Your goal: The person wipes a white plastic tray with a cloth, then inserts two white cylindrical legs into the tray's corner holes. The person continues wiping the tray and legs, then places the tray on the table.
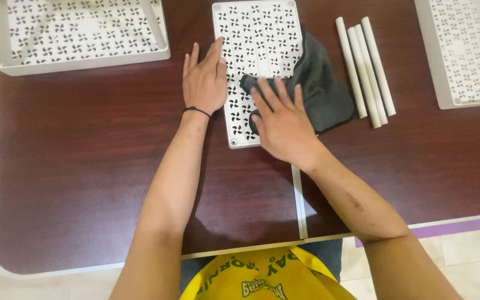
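Surface: dark wood-grain table (84, 166) with pale edging; a seam ran toward your body from under the panel's near edge.
Panel in hand: white perforated rectangular panel (256, 50) lay flat near the table's far edge, about midway along it; long axis ran from the far edge toward you.
Cloth: dark grey cloth (320, 89) was draped over the panel's right long edge, part on the panel, part on the table to its right.
Left hand: your left hand (204, 80) lay flat, fingers spread, not gripping; fingertips rested on the panel's left long edge, palm on the table beside it.
Right hand: your right hand (281, 122) pressed palm-down on the cloth's near-left part over the panel, fingers extended and apart, not clenched around anything.
Key relation: the cloth sat directly under your right hand; the uncovered stretch of panel lay away from you, toward the far edge, along its long axis.
Nearer hand: right hand was on the cloth; left hand only steadied the panel's left side.
Count, panels: three in view, one central, one at the far-left corner (84, 33), one at the far-right corner (462, 50).
Count, tubes: three white tubes (365, 69) lay side by side, touching, just right of the cloth, long axes roughly parallel to the panel's.
Count, cloths: one.
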